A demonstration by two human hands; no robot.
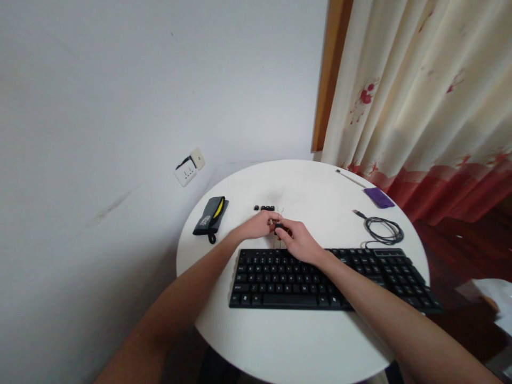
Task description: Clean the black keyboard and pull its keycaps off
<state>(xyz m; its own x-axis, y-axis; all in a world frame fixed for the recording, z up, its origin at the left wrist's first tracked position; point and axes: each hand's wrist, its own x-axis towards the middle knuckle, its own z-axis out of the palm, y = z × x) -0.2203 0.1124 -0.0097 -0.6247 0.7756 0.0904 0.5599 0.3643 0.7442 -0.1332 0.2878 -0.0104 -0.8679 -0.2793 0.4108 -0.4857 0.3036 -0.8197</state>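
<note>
A: What is closest?

B: The black keyboard [328,277] on the white table [296,346].

A: And behind it?

B: The left hand [258,225] and right hand [298,242] meet. Both pinch one small black keycap [279,228] with a thin wire puller [280,212].

A: How to do it well?

B: I think hold it tight and pull slowly. More loose keycaps [264,208] sit just behind; the grey pouch [210,215] lies left.

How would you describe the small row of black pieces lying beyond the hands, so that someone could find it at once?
On the round white table, look past the black keyboard toward the wall. Just beyond the left hand lies a short row of loose keycaps. Unlike the grey pouch to its left, it is tiny, black and made of separate square pieces.
</note>
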